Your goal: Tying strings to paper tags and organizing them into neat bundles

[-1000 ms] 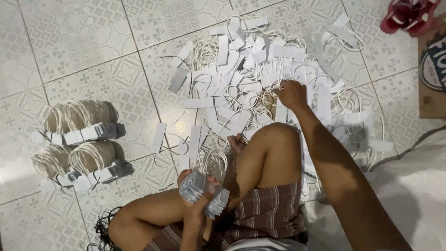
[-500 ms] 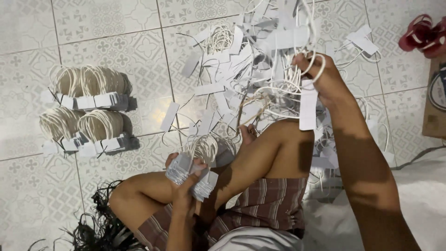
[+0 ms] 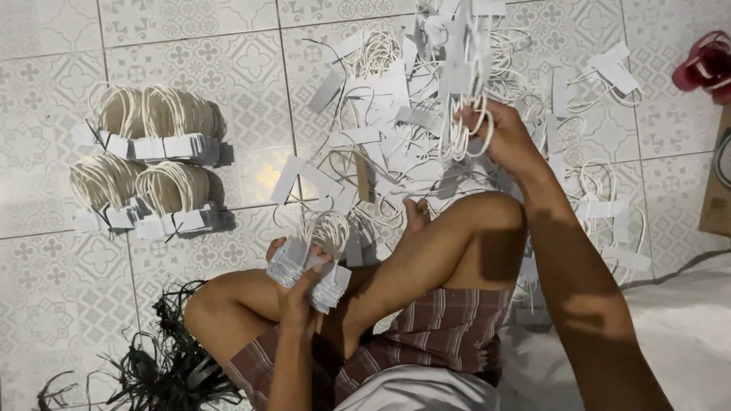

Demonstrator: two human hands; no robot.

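Up right, looped tags (image 3: 463,133), right grip (image 3: 506,141) closed

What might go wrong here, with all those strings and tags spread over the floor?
The right hand lifts white string loops straight out of the loose pile of tags, so cords may snag and drag others along. The left hand pinches a thick stack of tags above the knee; it could slip and fan out, undoing the sorting.

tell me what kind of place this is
Probably a home floor used for piecework: patterned floor tiles, a loose heap of white string tags, bundled tags set aside, and a red sandal nearby.
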